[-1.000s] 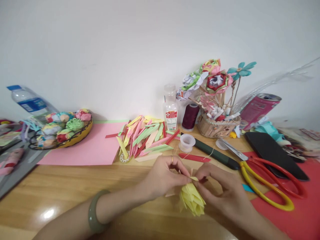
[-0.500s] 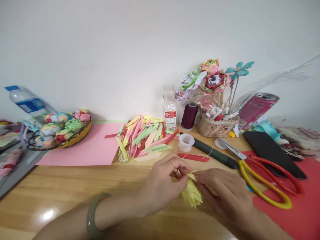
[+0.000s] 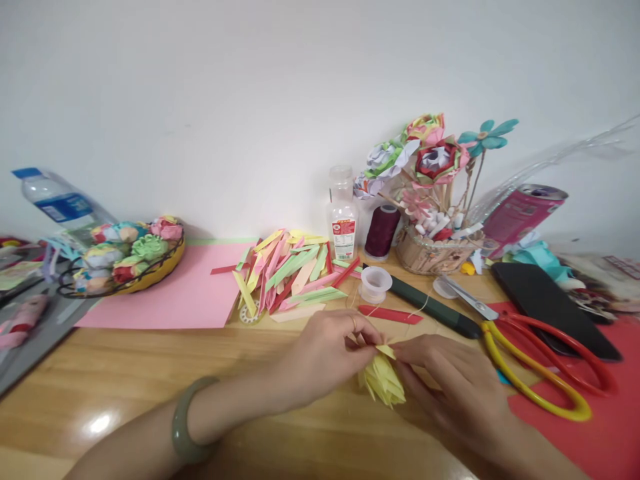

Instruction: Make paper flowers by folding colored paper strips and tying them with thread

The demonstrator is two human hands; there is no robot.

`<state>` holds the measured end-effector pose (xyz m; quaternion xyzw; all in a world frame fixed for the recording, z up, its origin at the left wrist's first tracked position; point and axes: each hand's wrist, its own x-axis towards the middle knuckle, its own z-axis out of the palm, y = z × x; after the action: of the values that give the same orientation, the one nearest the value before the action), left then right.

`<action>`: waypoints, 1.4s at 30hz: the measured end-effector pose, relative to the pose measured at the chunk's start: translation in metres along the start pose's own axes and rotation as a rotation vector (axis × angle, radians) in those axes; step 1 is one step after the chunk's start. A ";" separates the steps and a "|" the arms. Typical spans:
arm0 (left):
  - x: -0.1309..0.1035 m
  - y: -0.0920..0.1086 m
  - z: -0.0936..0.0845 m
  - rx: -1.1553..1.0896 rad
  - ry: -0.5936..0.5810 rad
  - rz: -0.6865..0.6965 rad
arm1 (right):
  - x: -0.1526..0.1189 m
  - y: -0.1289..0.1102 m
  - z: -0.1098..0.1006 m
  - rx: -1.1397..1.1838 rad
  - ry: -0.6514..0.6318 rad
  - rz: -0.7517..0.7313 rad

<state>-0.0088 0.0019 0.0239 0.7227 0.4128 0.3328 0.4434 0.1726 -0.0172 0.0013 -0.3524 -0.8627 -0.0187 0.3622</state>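
Observation:
Between my hands is a yellow paper flower [image 3: 383,381] made of many pointed folded petals, hanging just over the wooden table. My left hand [image 3: 333,350] is closed, its thumb and fingers pinching the flower's upper end from the left. From the right, my right hand [image 3: 447,377] pinches the same upper end, where a small yellow paper tip sticks out. The fingertips of both hands nearly meet there and partly hide the grip. Beyond the hands lie a red paper strip [image 3: 391,314] and a white plastic spool [image 3: 375,284] with pale thread trailing from it.
A heap of coloured paper strips [image 3: 295,273] lies behind my left hand. Scissors [image 3: 535,367] with red and yellow handles and a black phone [image 3: 550,310] are at right. Farther back stand a small bottle [image 3: 343,220], dark thread [image 3: 382,233] and a flower basket [image 3: 435,250]. A basket of paper flowers [image 3: 165,270] sits left.
Both hands keep their pinch on the yellow flower. The flower has tilted slightly and its petals have shifted a little. The whole view has moved slightly.

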 end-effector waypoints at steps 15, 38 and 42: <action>-0.001 0.000 0.001 -0.158 0.031 0.019 | -0.002 0.008 -0.003 0.040 -0.122 -0.073; -0.007 -0.012 0.010 0.329 0.341 0.507 | 0.018 -0.010 -0.006 0.539 -0.257 0.655; -0.005 -0.012 0.010 0.330 0.345 0.528 | 0.019 -0.009 -0.005 0.650 -0.286 0.792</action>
<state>-0.0058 -0.0032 0.0085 0.7994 0.3289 0.4820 0.1431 0.1610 -0.0144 0.0188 -0.5197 -0.6656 0.4361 0.3110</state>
